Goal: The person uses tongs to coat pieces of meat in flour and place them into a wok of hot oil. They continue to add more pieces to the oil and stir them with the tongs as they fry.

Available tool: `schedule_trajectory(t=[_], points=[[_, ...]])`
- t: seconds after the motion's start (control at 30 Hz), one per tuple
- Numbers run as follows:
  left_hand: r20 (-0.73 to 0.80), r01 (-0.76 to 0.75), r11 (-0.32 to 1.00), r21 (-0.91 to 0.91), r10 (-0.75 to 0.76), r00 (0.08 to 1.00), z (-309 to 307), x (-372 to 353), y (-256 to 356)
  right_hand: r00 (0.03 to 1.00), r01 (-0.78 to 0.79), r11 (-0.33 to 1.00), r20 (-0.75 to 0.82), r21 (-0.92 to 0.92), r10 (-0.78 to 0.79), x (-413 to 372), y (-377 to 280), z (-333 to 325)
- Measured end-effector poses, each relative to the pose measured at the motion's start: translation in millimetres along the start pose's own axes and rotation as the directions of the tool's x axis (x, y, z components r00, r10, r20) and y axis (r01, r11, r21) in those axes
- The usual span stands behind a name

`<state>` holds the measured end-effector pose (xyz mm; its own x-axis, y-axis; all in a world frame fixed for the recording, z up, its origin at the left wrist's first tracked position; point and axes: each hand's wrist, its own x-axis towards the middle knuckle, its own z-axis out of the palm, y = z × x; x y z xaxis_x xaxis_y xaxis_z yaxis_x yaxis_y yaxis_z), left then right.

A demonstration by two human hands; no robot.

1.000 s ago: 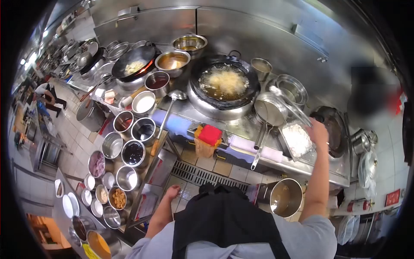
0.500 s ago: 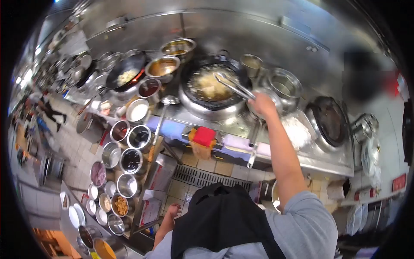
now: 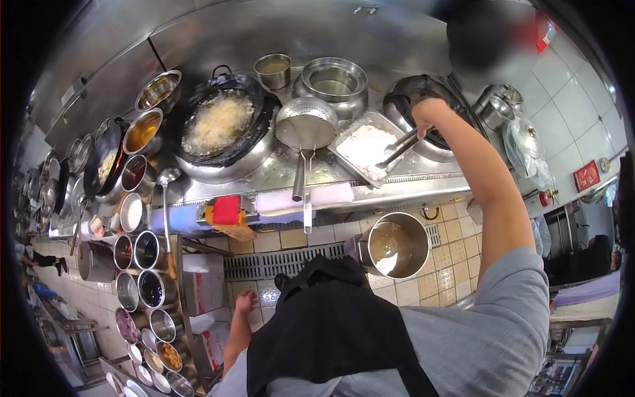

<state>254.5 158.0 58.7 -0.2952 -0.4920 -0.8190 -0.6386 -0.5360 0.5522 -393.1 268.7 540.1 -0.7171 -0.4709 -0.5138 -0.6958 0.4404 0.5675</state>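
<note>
My right hand (image 3: 430, 116) grips metal tongs (image 3: 399, 154), their tips down at the near right corner of a metal tray (image 3: 352, 171). White powder and white-coated pieces (image 3: 365, 145) fill that tray, and the tips touch or nearly touch a piece. Low by my side hangs my left hand (image 3: 246, 302), fingers loosely curled, with nothing visible in it. Left of the tray, pale pieces bubble in oil in a black wok (image 3: 198, 155). A perforated strainer (image 3: 305, 112) and a fine-mesh strainer (image 3: 305, 132) lie between wok and tray, handles toward me.
A second dark wok (image 3: 403, 99) sits behind my right hand. Metal pots (image 3: 337, 83) stand at the back. On the floor is a large pot (image 3: 413, 264) of cloudy liquid. A ladle (image 3: 165, 198) and several containers, including a bowl of dark liquid (image 3: 151, 291), are at left.
My right hand has moved right with the tongs, from over the frying wok to the floury tray. The view has swung right, bringing the floor pot into sight. My left hand still hangs low.
</note>
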Motion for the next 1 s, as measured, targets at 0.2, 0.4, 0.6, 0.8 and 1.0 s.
schedule_trajectory(t=[0.2,0.4,0.6,0.8,1.0], points=[[0.093,-0.154,0.977,0.15,0.141,0.986,68.9,-13.0,95.9,0.936,-0.067,0.982,0.352,0.176,0.0,70.3,-6.3,5.0],[0.577,-0.489,0.863,0.129,0.336,0.744,205.4,-72.5,234.4,0.919,0.144,0.984,0.354,0.101,-0.171,76.5,-16.5,-27.6],[0.572,-0.262,0.965,-0.021,0.227,0.789,348.5,-44.3,341.6,0.91,0.238,0.971,0.349,0.003,-0.224,62.2,-37.7,-28.3],[0.401,-0.07,0.961,-0.267,0.177,0.899,427.4,14.7,373.8,0.899,0.319,0.948,0.315,0.005,-0.304,84.9,-44.6,19.7],[0.341,-0.064,0.94,-0.336,0.184,0.922,438.0,24.2,365.0,0.927,0.339,0.803,-0.029,0.49,-0.374,87.4,-5.9,205.0]])
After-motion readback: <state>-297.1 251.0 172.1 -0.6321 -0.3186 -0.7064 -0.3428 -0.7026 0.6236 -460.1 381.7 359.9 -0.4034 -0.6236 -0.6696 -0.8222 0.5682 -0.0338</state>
